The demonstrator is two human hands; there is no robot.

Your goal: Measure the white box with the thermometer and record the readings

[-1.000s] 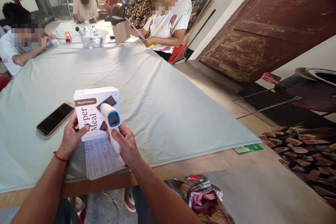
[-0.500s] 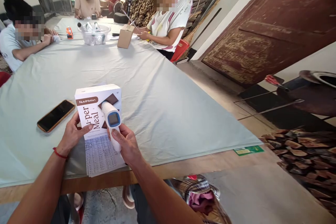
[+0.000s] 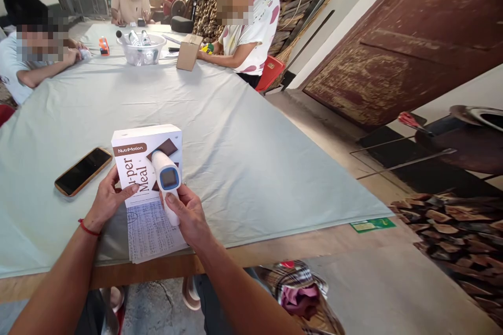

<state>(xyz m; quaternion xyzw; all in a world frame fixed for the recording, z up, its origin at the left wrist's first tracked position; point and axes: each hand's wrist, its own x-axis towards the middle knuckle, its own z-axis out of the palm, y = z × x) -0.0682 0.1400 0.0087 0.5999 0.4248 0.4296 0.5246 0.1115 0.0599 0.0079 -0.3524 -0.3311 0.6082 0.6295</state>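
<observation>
My right hand (image 3: 191, 214) is wrapped round the handle of a white infrared thermometer (image 3: 160, 162) with a blue-rimmed screen, its thumb on the near side. Its head overlaps the front of a white NutriMotion box (image 3: 129, 167); whether the two touch I cannot tell. My left hand (image 3: 108, 196) grips that box by its lower left side, thumb across the front, the other fingers mostly hidden. The box stands upright, leaning a little. Below it, handwritten sheets of paper (image 3: 151, 235) lie at the table's near edge. A phone in an orange-brown case (image 3: 83, 171) lies left of my left hand.
On the cloth-covered table (image 3: 267, 157) stand a clear plastic basin (image 3: 141, 57) with bottles, a cardboard box (image 3: 189, 53) and an orange item (image 3: 104, 46). Several people sit around the far part. A green card (image 3: 372, 225) lies at the near right edge; firewood (image 3: 451, 235) is stacked at right.
My hands, the box and the thermometer stay nearly still. The person at the right has leaned left and lowered their hands behind the cardboard box; the long thin item there now lies on the table.
</observation>
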